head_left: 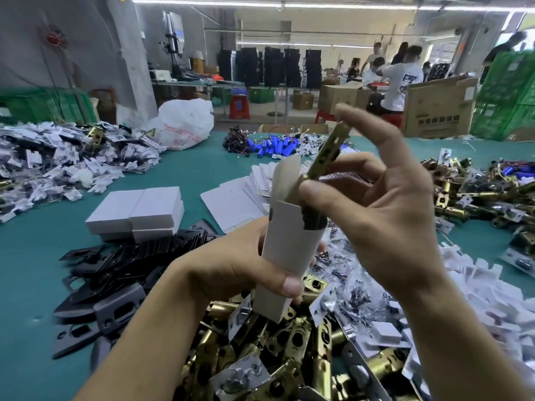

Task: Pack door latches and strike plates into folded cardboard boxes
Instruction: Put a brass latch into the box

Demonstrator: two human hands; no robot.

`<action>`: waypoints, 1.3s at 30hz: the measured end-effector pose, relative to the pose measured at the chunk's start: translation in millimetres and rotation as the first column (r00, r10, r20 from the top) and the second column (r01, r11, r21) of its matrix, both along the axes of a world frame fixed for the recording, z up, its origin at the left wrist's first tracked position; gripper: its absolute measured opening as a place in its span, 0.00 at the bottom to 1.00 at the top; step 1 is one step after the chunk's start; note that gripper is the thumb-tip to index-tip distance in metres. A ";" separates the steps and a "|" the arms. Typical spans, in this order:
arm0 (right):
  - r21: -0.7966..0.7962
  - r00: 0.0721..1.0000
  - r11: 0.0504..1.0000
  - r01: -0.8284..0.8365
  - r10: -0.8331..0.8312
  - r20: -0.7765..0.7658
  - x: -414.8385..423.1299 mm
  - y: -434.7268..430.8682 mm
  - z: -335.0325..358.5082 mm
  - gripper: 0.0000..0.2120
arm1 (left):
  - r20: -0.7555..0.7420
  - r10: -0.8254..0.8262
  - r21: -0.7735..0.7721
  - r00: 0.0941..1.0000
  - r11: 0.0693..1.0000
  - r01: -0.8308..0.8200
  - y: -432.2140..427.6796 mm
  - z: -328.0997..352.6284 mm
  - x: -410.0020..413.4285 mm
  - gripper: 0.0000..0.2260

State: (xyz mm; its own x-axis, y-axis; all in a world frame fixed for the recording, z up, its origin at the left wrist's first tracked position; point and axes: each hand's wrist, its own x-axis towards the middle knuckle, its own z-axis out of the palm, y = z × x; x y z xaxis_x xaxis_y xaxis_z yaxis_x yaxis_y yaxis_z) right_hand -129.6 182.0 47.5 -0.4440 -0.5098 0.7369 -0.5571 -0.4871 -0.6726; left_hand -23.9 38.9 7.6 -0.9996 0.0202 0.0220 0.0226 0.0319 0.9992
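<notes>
head view: the box point(289, 241), a narrow white cardboard carton, stands nearly upright in the middle, leaning a little to the right. its top is open and the flap point(285, 175) sticks up at the back. the left hand point(231, 270) grips it round the lower half, thumb across the front face and fingers curled behind, so the open mouth stands clear above the grip.

a brass plate point(327, 151) slants over that mouth, its lower end at the opening just beside the flap and its upper end up and to the right. the right hand point(385, 215) pinches it: the thumb presses the lower part near the box rim, the index fingertip touches the top end, and another finger lies behind the middle. the remaining fingers hang loosely curled and hold nothing. something dark shows inside the mouth, too blurred to name.

under both hands lies a heap of brass latches point(289, 342), some with silver faceplates. to the left of it is a spread of black plates point(115, 264), and behind those a small stack of closed white boxes point(139, 209). flat cardboard blanks point(231, 204) lie behind the held box. all of it rests on a green table point(34, 285). more latches point(477, 192) are piled at the right, small bagged parts point(58, 157) at the far left, and blue parts point(275, 146) at the far edge.
</notes>
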 end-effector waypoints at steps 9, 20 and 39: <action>0.234 0.985 0.968 0.086 -0.047 -0.167 0.2 0.8 -1.8 0.13 | -0.001 -0.003 0.170 1.000 0.985 0.003 3.4 2.2 -0.1 0.29; 0.415 0.988 0.901 -0.122 0.069 0.141 -7.2 -2.2 -8.0 0.25 | -0.047 0.062 0.297 0.997 0.954 -0.045 -1.5 0.9 3.1 0.22; 0.331 0.962 0.940 -0.083 -0.012 0.273 -20.6 -17.2 -43.6 0.26 | -0.082 0.373 -0.015 0.924 0.927 -0.375 -0.1 -16.2 -15.7 0.33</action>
State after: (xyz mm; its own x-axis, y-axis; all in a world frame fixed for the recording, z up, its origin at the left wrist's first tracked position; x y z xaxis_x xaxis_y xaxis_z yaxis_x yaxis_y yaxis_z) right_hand -150.2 164.8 3.9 -0.5770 -0.7253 0.3756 -0.3203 -0.2220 -0.9209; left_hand -39.6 38.8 -8.6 -0.9298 -0.3532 0.1037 0.0793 0.0831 0.9934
